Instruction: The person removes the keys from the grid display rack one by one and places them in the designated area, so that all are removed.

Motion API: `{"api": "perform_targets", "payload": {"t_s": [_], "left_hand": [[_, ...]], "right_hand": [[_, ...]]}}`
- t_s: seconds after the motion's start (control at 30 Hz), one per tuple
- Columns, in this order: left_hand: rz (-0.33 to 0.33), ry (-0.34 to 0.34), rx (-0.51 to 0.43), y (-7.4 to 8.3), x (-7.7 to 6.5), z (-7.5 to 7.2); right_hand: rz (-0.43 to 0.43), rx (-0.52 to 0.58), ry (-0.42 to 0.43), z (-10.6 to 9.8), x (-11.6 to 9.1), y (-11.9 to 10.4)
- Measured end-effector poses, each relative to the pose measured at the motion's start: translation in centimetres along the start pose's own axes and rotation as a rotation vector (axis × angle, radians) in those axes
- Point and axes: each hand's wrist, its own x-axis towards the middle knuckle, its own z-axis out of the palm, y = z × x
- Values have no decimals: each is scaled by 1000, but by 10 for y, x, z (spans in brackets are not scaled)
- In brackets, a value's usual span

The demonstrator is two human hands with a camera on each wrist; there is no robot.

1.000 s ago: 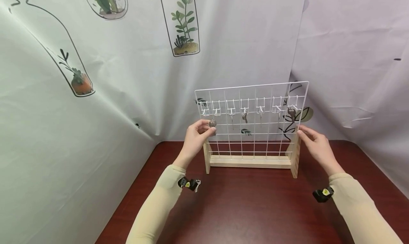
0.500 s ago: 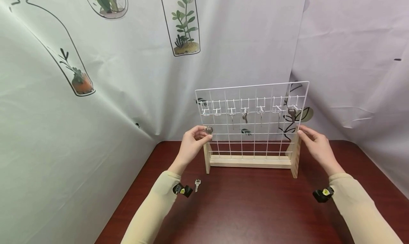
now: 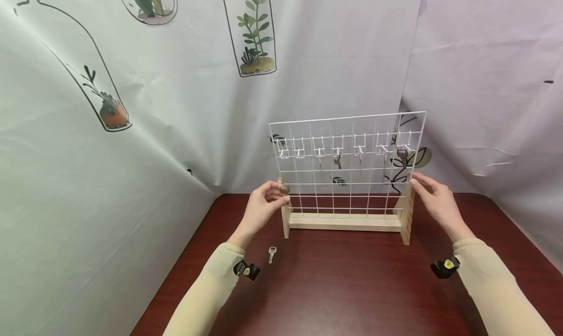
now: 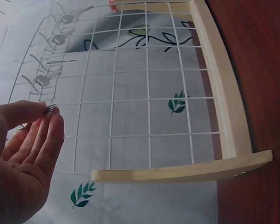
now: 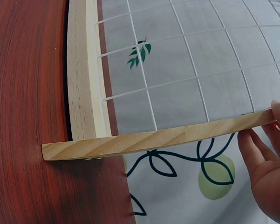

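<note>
The tabletop [image 3: 343, 282] has a left edge slanting from the bottom of the frame up toward the middle, and a back edge that meets a printed cloth [image 3: 176, 81] at mid-height. A broad stretch of red-brown surface spreads between the two sleeves at the lower middle. The rack [image 3: 345, 222] stands near the back edge, right of centre, and the left hand [image 3: 258, 210] is well apart from the cloth at the left.

The key [image 3: 285, 189] is small, grey and metallic, with much of it hidden by fingers. The rack has a white wire grid, tilted slightly in the frame, on a pale wooden base with a wooden upright [image 3: 406, 216] at the right end. Seven white hooks [image 3: 337, 151] line its upper part, and hanging keys [image 3: 337, 161] dangle from the five toward the right. A silvery loose key [image 3: 272, 254] lies on the tabletop below the rack's left end.

The left hand pinches the key between thumb and fingertips, just beside the grid's lower left. The right hand [image 3: 434, 200] grips the top of the wooden upright, with thumb and fingers on opposite sides. The loose key lies below the left hand, near the left sleeve's cuff, touched by neither hand.
</note>
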Motion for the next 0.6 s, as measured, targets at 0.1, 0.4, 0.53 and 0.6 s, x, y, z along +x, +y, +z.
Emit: {"api": "perform_targets", "payload": {"t_s": [0.1,0.4,0.53,0.6], "left_hand": [[-7,-1,19,-2,-3,0],[-68,-10,61,-15,-10,0],[-113,-28,69,-20,-12,0],[-126,-39,64,-24,-12,0]], "right_hand": [[4,5,-4,0,0,0],[12,5,-7,0,0,1],[13,12,-12,0,0,-1],[12,12,-8,0,-1,-1]]}}
